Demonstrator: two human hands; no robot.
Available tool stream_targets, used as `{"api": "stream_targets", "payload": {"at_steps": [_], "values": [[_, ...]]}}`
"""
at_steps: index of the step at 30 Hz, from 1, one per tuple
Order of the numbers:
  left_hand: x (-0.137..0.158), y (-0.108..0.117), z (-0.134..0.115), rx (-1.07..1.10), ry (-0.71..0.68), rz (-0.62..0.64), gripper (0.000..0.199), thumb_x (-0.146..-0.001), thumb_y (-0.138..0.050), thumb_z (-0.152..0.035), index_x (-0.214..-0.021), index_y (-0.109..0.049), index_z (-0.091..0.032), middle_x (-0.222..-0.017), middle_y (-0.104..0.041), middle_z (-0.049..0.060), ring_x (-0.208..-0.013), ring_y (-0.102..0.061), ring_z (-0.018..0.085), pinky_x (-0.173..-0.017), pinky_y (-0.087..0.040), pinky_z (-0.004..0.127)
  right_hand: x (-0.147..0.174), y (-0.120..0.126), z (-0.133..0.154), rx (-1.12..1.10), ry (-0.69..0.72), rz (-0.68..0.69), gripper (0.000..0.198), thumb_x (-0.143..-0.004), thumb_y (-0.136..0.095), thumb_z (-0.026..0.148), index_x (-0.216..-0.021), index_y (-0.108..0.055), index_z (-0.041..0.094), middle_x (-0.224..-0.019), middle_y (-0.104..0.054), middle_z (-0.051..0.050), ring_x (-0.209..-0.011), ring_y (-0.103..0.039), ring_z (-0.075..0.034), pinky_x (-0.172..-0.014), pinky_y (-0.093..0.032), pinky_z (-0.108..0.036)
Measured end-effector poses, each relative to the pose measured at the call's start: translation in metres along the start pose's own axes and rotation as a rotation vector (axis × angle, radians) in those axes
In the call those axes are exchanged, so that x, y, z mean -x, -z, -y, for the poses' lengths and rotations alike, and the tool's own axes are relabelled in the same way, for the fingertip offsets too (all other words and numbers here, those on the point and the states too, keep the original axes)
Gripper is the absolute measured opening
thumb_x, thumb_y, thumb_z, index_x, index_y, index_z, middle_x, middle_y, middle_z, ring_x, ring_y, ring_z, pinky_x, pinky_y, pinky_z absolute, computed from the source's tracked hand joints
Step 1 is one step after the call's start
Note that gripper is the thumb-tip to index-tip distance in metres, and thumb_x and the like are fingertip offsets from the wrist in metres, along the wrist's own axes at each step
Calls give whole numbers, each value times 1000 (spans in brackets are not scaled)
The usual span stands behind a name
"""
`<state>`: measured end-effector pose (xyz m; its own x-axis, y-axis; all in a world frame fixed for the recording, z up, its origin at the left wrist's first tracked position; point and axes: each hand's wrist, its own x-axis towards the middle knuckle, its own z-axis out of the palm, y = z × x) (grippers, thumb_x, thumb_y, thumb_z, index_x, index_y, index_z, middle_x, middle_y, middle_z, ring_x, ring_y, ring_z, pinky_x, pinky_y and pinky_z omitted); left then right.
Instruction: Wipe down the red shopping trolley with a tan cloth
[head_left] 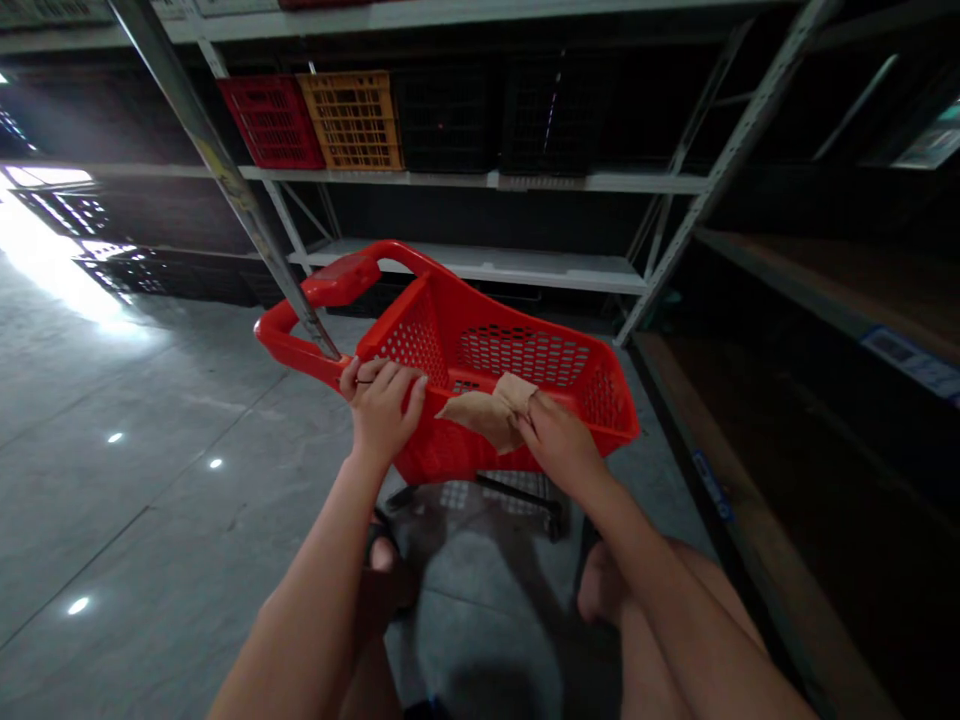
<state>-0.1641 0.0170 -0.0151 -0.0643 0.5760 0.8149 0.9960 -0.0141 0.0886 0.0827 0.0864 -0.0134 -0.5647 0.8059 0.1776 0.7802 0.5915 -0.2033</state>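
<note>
A red plastic shopping cart (pixel 525 345) stands in front of me, its handle end toward the left. My left hand (pixel 384 400) grips the near rim of the cart, fingers curled over the edge close to where a metal pole (pixel 247 200) meets it. Bunched in my right hand (pixel 559 435) is a beige cloth (pixel 480 415), held against the near rim farther right. Part of the cloth hangs loose toward the left, over the cart's outer side. My right fingertips are partly hidden by its folds.
Behind the cart runs a metal shelf rack (pixel 465 180) with a red crate (pixel 274 122), a yellow crate (pixel 352 120) and dark crates. Dark shelving with labels (pixel 711 485) lines the right side. Grey floor (pixel 150 500) spreads to the left. My feet are just below the cart.
</note>
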Motion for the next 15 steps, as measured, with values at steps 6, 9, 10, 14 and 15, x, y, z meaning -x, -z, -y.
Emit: {"api": "stream_targets", "payload": {"at_steps": [6,9,10,14,15], "values": [[-8,0,3,-133,-68,39,27,-100,-47,-29,-83,-67,-22,-87,-70,5,-103,-62,26,-111,-33,48,42,28,-40,122,128,105,24,-100,-45,18,-108,-68,16,-115,-70,-12,-107,-67,-23,-98,-51,-36],[-8,-4,-25,-90,-221,116,29,-101,-46,-28,-81,-67,-20,-85,-72,6,-95,-64,24,-103,-40,43,79,46,-66,167,159,201,22,-97,-47,14,-98,-69,15,-102,-72,-12,-100,-68,-24,-96,-53,-39],[-6,-6,-39,-48,-313,149,31,-101,-47,-29,-80,-67,-20,-83,-72,5,-89,-64,22,-99,-43,42,92,50,-72,168,153,227,22,-97,-47,14,-96,-69,15,-100,-72,-12,-98,-68,-25,-95,-54,-40],[12,-10,-109,211,-662,221,36,-102,-48,-35,-74,-65,-19,-69,-68,2,-67,-61,17,-69,-44,33,133,56,-74,59,139,272,25,-99,-44,17,-96,-69,16,-103,-72,-13,-98,-69,-24,-93,-55,-39],[17,-10,-125,271,-694,225,37,-102,-48,-35,-73,-65,-19,-67,-67,1,-63,-60,16,-63,-41,32,139,55,-73,12,135,282,27,-100,-43,17,-99,-69,16,-106,-73,-12,-101,-69,-23,-93,-55,-38]]}}
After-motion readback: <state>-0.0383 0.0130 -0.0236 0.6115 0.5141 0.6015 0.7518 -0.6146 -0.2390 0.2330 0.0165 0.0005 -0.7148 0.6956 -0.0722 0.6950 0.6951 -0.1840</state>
